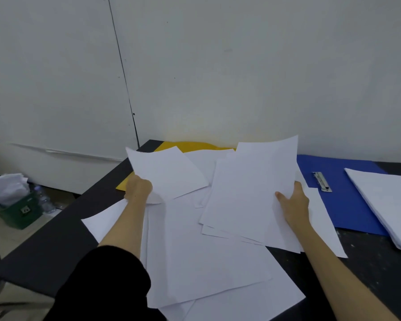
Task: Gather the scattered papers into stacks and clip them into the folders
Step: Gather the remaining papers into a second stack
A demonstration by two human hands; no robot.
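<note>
Head view: right hand (293,205) fingers pinch a small lifted sheaf of white sheets (252,193), thumb on top; left hand (138,187) fingers grip a single white paper sheet (167,172), raised off the dark bench (44,251). More loose white papers (206,262) lie spread toward the near edge. Yellow folder (195,145) at back edge, mostly covered; open blue folder with metal clip (347,205) and a squared white stack (391,205) toward the right edge. Step looks like gathering. Next probably: lay single sheet onto sheaf, square edges.

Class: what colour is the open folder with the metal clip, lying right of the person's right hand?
Blue: the flat open folder with the metal clip, seen in the head view.
</note>
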